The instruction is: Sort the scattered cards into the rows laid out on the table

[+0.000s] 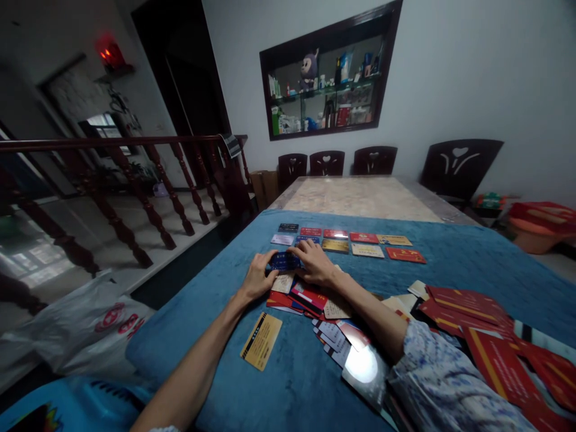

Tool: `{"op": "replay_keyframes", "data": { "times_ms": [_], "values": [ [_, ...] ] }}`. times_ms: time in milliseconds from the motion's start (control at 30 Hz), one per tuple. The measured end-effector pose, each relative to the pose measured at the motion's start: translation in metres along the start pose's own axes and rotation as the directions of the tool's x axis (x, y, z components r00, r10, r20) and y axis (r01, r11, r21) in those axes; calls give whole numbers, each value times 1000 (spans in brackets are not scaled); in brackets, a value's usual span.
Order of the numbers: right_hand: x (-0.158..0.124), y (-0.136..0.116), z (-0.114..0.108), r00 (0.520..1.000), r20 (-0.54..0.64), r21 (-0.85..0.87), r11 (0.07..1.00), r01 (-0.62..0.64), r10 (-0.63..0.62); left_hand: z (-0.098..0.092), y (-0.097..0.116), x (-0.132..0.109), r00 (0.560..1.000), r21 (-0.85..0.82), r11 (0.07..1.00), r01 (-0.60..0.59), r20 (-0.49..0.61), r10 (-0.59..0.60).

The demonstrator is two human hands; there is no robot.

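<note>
The dark blue card (284, 261) lies directly between the two grips. The left grip (258, 277) curls in on its left end, thumb at the near edge and fingers at the far one; the right grip (317, 263) is likewise bent around its right end, so both have hold of it. Just nearer the wearer than the dark blue card is a loose pile of cards (309, 298), red and cream, partly beneath the right forearm. Farther to the near side of the dark blue card, slightly left, a gold card (261, 341) rests by itself. Just beyond the dark blue card run two rows of cards (335, 245), reaching to its right. Well to its right are red folders (468, 305). All are on a blue cloth (216, 375) covering the near part of the desk (360, 195).
</note>
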State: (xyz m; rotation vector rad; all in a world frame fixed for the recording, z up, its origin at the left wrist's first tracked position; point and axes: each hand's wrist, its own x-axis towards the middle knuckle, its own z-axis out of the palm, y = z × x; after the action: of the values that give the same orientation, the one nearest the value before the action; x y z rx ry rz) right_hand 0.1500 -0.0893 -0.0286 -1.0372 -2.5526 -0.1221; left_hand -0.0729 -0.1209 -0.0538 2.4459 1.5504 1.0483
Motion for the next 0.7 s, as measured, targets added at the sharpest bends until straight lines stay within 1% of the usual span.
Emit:
{"op": "replay_keyframes", "data": {
  "times_ms": [100,333,433,567,700],
  "values": [
    [2,1,-1,1000,-5,6,1000,4,-4,0,-4,1,999,44,999,-28,31,27],
    [4,1,-3,1000,15,17,999,27,-27,-5,-5,8,997,62,998,-1,74,-4],
    [2,0,0,999,-5,10,999,47,-47,-6,-1,6,992,70,997,27,122,-36],
    [1,-1,5,998,-48,5,999,33,-32,-9,3,1,979,82,995,56,192,-71],
    [2,1,7,999,-23,-21,999,39,-40,-12,0,1,968,72,995,64,239,-80]
  ]
}}
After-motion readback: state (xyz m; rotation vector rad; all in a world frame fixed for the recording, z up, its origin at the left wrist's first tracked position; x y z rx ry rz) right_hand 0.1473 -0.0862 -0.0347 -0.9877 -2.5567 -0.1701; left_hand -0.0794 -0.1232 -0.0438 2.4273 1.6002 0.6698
